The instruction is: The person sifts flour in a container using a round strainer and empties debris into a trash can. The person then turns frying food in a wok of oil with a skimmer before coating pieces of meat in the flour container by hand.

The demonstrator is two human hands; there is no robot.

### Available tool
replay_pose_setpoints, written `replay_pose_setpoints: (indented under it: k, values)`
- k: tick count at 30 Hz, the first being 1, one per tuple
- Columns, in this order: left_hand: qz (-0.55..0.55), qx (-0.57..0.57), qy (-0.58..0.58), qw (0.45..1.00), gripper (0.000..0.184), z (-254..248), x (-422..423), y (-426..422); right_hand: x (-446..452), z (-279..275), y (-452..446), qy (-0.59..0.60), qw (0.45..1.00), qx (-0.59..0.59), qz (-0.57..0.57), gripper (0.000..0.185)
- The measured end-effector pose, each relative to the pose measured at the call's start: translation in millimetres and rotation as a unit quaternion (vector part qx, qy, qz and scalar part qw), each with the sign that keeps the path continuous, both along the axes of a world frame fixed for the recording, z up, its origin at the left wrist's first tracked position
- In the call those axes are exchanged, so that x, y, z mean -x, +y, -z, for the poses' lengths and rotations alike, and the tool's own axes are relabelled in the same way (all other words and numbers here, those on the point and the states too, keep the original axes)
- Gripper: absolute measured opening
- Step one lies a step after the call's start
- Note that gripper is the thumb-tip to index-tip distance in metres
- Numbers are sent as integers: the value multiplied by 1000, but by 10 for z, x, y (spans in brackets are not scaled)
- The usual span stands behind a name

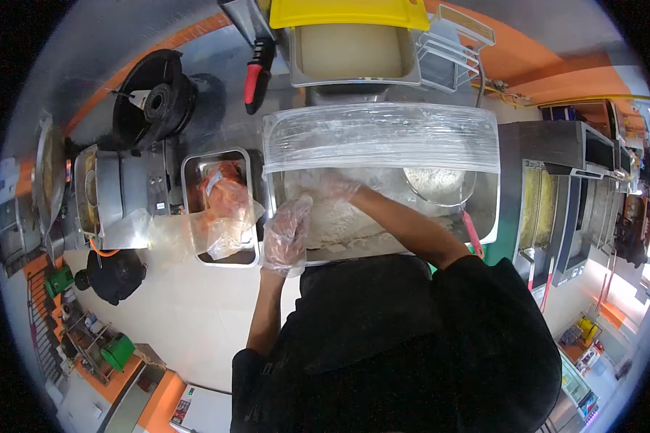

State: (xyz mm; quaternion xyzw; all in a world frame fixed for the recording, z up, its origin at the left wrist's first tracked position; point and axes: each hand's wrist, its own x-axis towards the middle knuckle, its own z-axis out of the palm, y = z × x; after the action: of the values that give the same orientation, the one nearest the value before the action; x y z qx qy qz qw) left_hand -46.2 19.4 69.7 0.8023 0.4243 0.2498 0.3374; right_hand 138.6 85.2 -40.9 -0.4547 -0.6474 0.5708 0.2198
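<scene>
A large tray holds white flour, and clear plastic wrap covers its far part. My left hand, in a clear plastic glove, is at the tray's left edge; what it holds, if anything, is hidden. My right hand is over the flour just below the wrap, blurred, its fingers unclear. On the right of the flour lies a round sieve with a pink handle. Left of the tray, a metal pan holds reddish meat and a plastic bag.
Behind the tray stands a metal container with a yellow lid. A red-handled tool and a black round appliance are at the back left. Fryers stand at the right, a metal pot at the left.
</scene>
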Motion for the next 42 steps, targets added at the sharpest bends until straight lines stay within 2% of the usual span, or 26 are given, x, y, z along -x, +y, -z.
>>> replay_pose_setpoints:
  k: [2, 4, 7, 9, 11, 14, 17, 19, 20, 22, 23, 24, 25, 27, 28, 29, 31, 32, 34, 35, 37, 38, 39, 40, 41, 42]
  values:
    - [-5, 19, -19, 1000, 47, -37, -10, -12, -58, -458, -258, -67, 988, -133, -38, 40]
    - [-11, 28, -35, 999, 43, -63, -49, -17, -66, -131, -612, -18, 995, -95, -35, 35]
    - [-17, 42, -27, 999, 41, -6, -41, -26, -86, 774, -1084, -73, 962, -264, -24, 35]
    - [-20, 17, -6, 1000, 37, 10, -60, -14, -134, 813, -1105, -50, 965, -254, -46, 35]
    - [-19, -10, 1, 1000, 33, -46, -94, 1, -166, 782, -1037, 84, 991, -44, -96, 33]
    - [-5, -33, 38, 999, 30, -56, -73, 20, -16, 717, -830, -66, 971, 86, -214, 40]
    - [-8, -9, 45, 999, 25, -91, -169, 11, -90, 533, -796, -6, 979, 144, -142, 41]
    - [-13, 16, 61, 998, 24, -306, -298, 26, -208, 442, -936, 50, 967, 248, -6, 42]
    - [-43, 196, 19, 979, 46, -170, -239, -30, -270, 387, -1033, 78, 950, 296, 59, 43]
    - [35, 182, 155, 970, 48, -380, -453, 115, -415, 241, -1207, 135, 895, 382, 186, 45]
    - [72, 173, 222, 957, 49, -440, -576, 214, -504, 159, -1242, 156, 897, 362, 201, 46]
    - [140, 82, 278, 947, 50, -266, -683, 282, -592, 49, -1268, 177, 898, 341, 214, 46]
    - [196, -20, 325, 925, 50, -92, -790, 349, -689, -172, -1227, 189, 930, 259, 178, 46]
    - [342, -45, 419, 840, 51, -218, -1075, 482, -860, -505, -1228, 187, 952, 176, 164, 46]
    - [328, -186, 464, 802, 52, -184, -1128, 530, -948, -636, -1274, 174, 950, 179, 189, 47]
    - [307, -324, 497, 744, 52, -112, -1170, 572, -1044, -326, -1409, 210, 931, 180, 238, 47]
    - [241, -573, 526, 580, 53, 74, -1225, 632, -1233, 251, -1662, 283, 885, 171, 329, 48]
    - [198, -679, 521, 478, 54, 147, -1242, 649, -1350, 746, -1774, 491, 693, 287, 443, 49]
    - [150, -763, 514, 361, 54, 185, -1279, 662, -1473, -202, -1553, 632, 468, 362, 500, 51]
    - [151, -758, 524, 358, 53, 185, -1287, 655, -1526, -734, -1421, 678, 342, 382, 526, 53]
    - [153, -745, 546, 351, 51, 178, -1287, 631, -1613, -1502, -1278, 520, 521, 380, 560, 51]
    - [153, -738, 557, 347, 50, 172, -1288, 627, -1724, -1077, -1466, 456, 696, 232, 505, 46]
    - [175, -697, 543, 435, 49, 165, -1307, 622, -1829, -670, -1645, 368, 800, 55, 471, 42]
    - [195, -650, 521, 518, 49, 156, -1327, 616, -1847, -1041, -1420, 515, 634, 170, 552, 36]
    - [230, -540, 452, 671, 48, 144, -1364, 595, -1905, -1246, -1255, 626, 425, 274, 594, 31]
    - [256, -407, 366, 797, 48, 129, -1399, 567, -1993, -1218, -1293, 660, 364, 292, 589, 30]
